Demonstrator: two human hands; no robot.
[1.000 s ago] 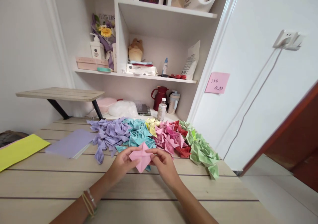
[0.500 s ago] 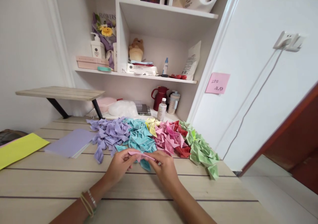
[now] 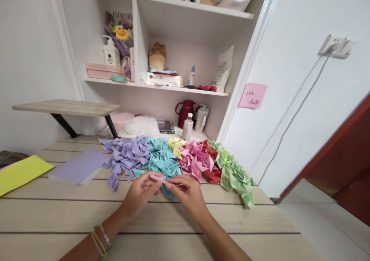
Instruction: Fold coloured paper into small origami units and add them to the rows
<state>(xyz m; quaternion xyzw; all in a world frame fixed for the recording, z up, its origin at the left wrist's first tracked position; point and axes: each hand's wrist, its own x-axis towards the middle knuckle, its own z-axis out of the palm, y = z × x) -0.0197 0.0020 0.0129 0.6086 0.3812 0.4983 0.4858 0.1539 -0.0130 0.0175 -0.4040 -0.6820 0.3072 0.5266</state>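
Head view. I see one folded sheet, the pink paper (image 3: 157, 178), raised above the table (image 3: 130, 218) between the two hands and turned nearly edge-on to my camera. The left hand (image 3: 141, 193) pinches its left part between thumb and fingers. The right hand (image 3: 189, 193) has thumb and forefinger drawn narrow on its right end; I cannot tell how firm either pinch is.

Fault 1, crooked crease: if the fingertips press while the layers are out of line, I judge the fold would set askew. With the paper edge-on, I cannot check the alignment of its faces.

Fault 2, tearing or crumpling: unequal pull from the two hands could split a folded edge or bend a point, as the paper looks thin.

Fault 3, dropping: if both pinches slackened together, the paper could fall towards the blue pile (image 3: 162, 159), whose nearest pieces lie just behind the fingers.

Fault 4, disturbing finished pieces: a forward knuckle could push the blue pile into the purple pile (image 3: 130, 153) or the pink pile (image 3: 196, 159), mixing colours. The green pile (image 3: 235, 176) lies farther right, at lower risk.
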